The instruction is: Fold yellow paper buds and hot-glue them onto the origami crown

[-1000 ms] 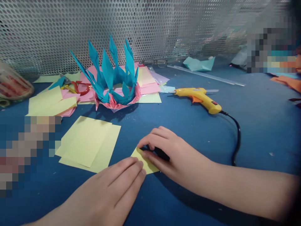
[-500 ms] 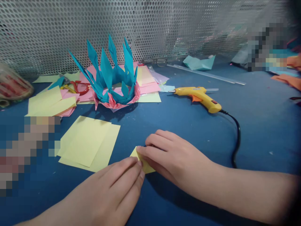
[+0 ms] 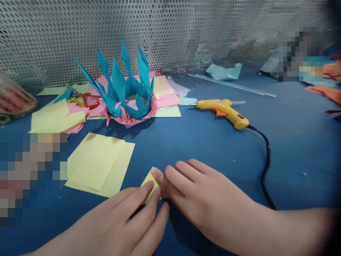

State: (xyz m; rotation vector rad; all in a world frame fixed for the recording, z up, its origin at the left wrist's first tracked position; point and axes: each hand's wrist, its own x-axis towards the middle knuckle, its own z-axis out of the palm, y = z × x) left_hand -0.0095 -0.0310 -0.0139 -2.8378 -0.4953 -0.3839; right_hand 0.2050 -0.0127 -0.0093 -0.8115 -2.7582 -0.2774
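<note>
A small folded piece of yellow paper [image 3: 148, 178] lies on the blue table, between my two hands. My left hand [image 3: 125, 222] holds it from the left, its fingertips pressed on the lower part while the other fingers spread a little. From the right, my right hand [image 3: 204, 193] grips the paper with the thumb near its top corner and the fingers curled. Much of the paper is hidden beneath my fingers. Flat yellow sheets [image 3: 92, 165] rest to the left of it.
Behind stands a blue and pink paper crown [image 3: 119, 83]. A yellow glue gun [image 3: 225, 109] lies to its right, with a black cord [image 3: 267, 156] running forward. Scissors [image 3: 90, 100] sit among coloured sheets. At the back is a perforated metal panel [image 3: 170, 32].
My right hand has shifted down, its fingers curling off the paper with the thumb left on it. The left fingers have spread, and the paper now shows a narrower shape.
</note>
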